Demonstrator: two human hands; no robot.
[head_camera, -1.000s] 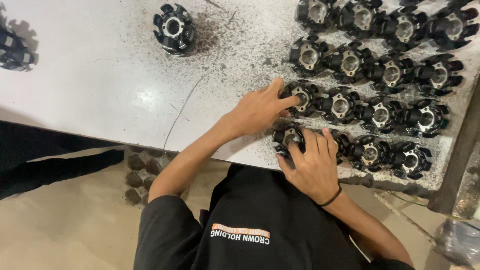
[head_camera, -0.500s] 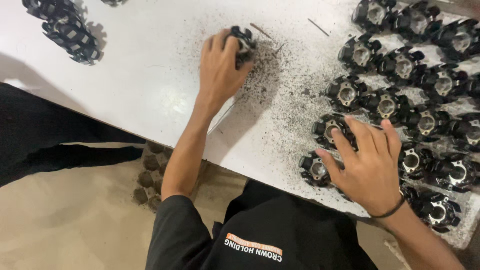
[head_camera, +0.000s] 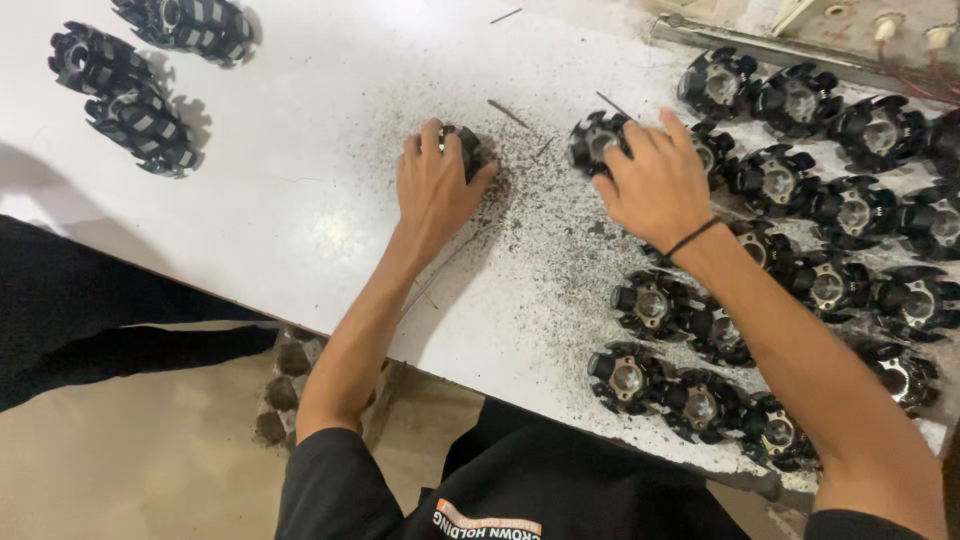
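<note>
Small black finned part (head_camera: 466, 148) on the white table (head_camera: 300, 200), near its middle, mostly hidden under the left hand (head_camera: 436, 185); fingers curled over and closed on it, only its right edge showing past the knuckles. Second finned part (head_camera: 594, 141) just to the right, touched at its near side by the right hand (head_camera: 655, 185); fingers spread and laid over it and the next pieces, so cannot tell whether clamped. Thin black band (head_camera: 692, 237) around that wrist.

Dark metal shavings (head_camera: 530, 250) scattered thick between the two hands and down toward the near table edge. Rows of matching finned parts (head_camera: 850, 210) packed close together at the right, reaching from the far edge to the near edge, partly crossed by the right forearm. Three more parts (head_camera: 130, 100) grouped at the far left corner, well apart from both hands.

Bare white surface left of the left hand, wide and unobstructed up to that corner group. Near edge running diagonally under both forearms. Grey blocks (head_camera: 285, 385) on the floor below the edge.
</note>
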